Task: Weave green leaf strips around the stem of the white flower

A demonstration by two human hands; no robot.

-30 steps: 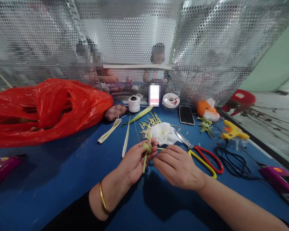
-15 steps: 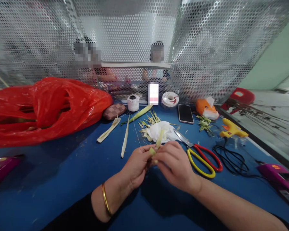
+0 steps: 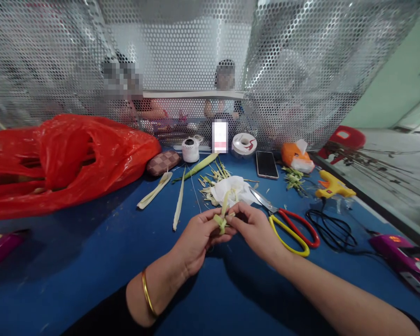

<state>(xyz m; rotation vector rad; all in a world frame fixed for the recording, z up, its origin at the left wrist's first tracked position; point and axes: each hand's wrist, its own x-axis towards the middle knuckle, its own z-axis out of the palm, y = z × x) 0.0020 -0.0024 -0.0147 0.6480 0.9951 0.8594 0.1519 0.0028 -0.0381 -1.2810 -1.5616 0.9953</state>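
Note:
Between my hands is a small woven piece of pale green leaf strips (image 3: 222,225), with one strip standing up from it. My left hand (image 3: 199,235) is closed on its left side, thumb on top and fingers underneath. My right hand (image 3: 254,228) pinches a strip at its right side. Just beyond lies a crumpled white tissue (image 3: 233,190) beside a heap of leaf scraps (image 3: 213,177). Scissors (image 3: 290,224) with one red and one yellow handle lie to the right of my right hand, blades towards the tissue.
A red plastic bag (image 3: 70,163) fills the left. Pale husk pieces (image 3: 179,200), a checkered pouch (image 3: 163,163), a thread spool (image 3: 190,149), a ribbon roll (image 3: 244,144) and a phone (image 3: 266,164) stand or lie behind. At right are a yellow glue gun (image 3: 334,185) and black cable (image 3: 331,231).
My right fingers have shifted from over the woven piece to its right side, so more of its crossed strips shows. The view has moved slightly to the right.

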